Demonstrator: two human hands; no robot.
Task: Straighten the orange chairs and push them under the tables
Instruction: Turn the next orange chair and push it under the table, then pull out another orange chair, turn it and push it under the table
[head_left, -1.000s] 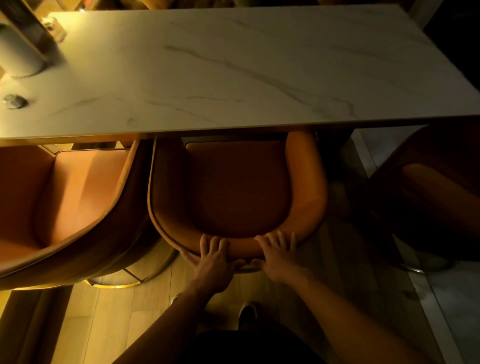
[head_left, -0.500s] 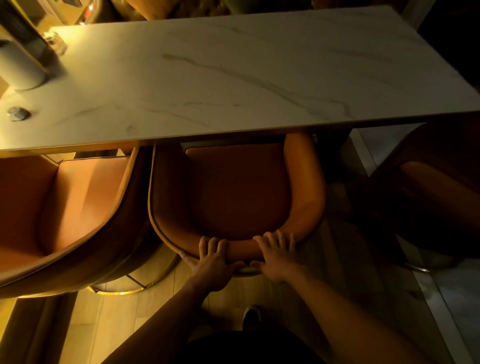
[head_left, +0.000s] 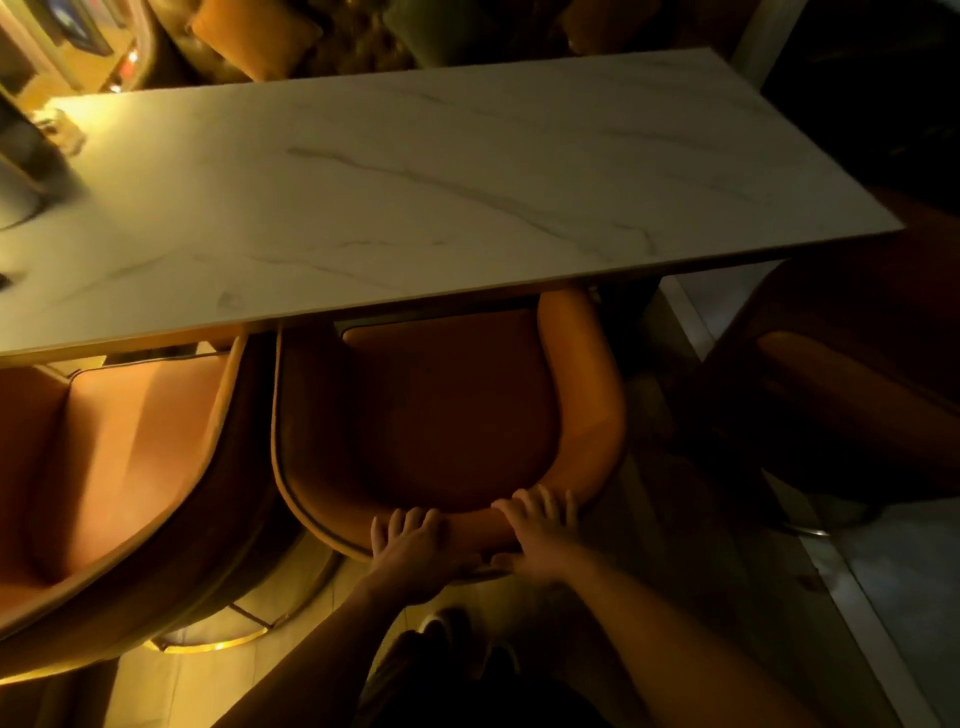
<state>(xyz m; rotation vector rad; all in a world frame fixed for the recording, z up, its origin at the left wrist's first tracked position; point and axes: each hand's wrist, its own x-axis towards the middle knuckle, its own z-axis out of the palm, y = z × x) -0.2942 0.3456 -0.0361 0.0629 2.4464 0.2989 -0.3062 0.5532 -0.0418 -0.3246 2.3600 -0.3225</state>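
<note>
An orange tub chair (head_left: 447, 410) stands right below me, its seat front tucked under the near edge of a white marble table (head_left: 395, 197). My left hand (head_left: 410, 551) and my right hand (head_left: 540, 540) lie side by side on the top of its curved backrest, fingers draped over the rim. A second orange chair (head_left: 119, 457) stands to the left, touching the first, turned at an angle, its front also under the table edge.
A dark chair (head_left: 841, 415) stands at the right beside a pale floor strip. A white cylinder (head_left: 15, 197) and a small glass object (head_left: 62, 135) sit on the table's far left. Cushioned seats (head_left: 249, 31) lie beyond the table. My shoe (head_left: 447, 629) shows on the wooden floor.
My view has tilted, so the table appears lower and its far edge shows. Both hands stay on the backrest; the chair looks nearly unmoved.
</note>
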